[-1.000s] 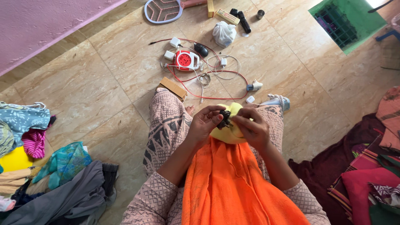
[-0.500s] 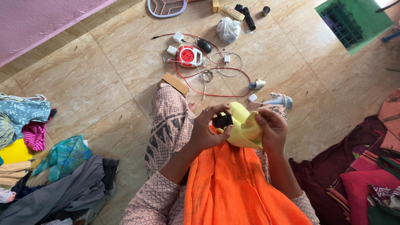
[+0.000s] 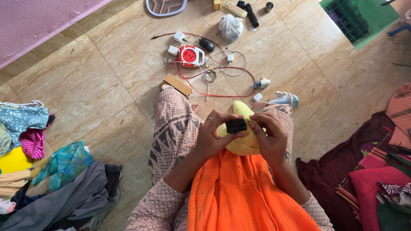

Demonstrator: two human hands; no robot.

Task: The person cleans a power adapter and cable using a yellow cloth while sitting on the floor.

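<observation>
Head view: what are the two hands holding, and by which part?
Both hold a small black plug adapter: left hand pinches its left end, right hand its right end, over a yellow cloth.

A seated person's left hand [image 3: 214, 139] and right hand [image 3: 269, 139] pinch a small black plug adapter [image 3: 236, 125] over a yellow cloth [image 3: 242, 143] at centre frame; a red extension reel [image 3: 189, 55] and tangled cables [image 3: 222, 75] lie on the tiled floor [image 3: 85, 85] above.

Right hand [image 3: 269, 139] has rejoined left hand [image 3: 214, 137] on the black adapter [image 3: 236, 125]
</observation>
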